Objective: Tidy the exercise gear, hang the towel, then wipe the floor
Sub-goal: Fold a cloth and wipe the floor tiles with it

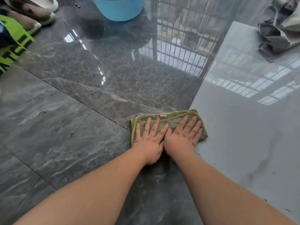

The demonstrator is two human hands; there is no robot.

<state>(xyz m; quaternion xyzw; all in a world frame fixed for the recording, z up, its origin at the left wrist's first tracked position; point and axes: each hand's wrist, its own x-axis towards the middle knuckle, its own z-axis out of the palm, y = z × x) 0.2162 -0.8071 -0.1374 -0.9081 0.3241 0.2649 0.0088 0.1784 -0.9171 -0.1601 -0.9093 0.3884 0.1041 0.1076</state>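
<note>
Shoes point(30, 15) far left, bucket point(119, 8) far centre. Left hand point(150, 140) and right hand point(183, 135), fingers spread flat, side by side, press cloth point(168, 118) on floor point(73, 111) astride dark-to-pale tile edge. Open tile all around. Rag point(280, 28) far right.

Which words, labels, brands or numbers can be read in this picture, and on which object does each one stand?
Green object at the left edge: large black letters, cut off by the frame; no whole word can be read.
Grey tag on the green-edged cleaning cloth: too small to tell whether it carries any print.
Blue bucket, shoes, crumpled rag: no text visible.
</note>
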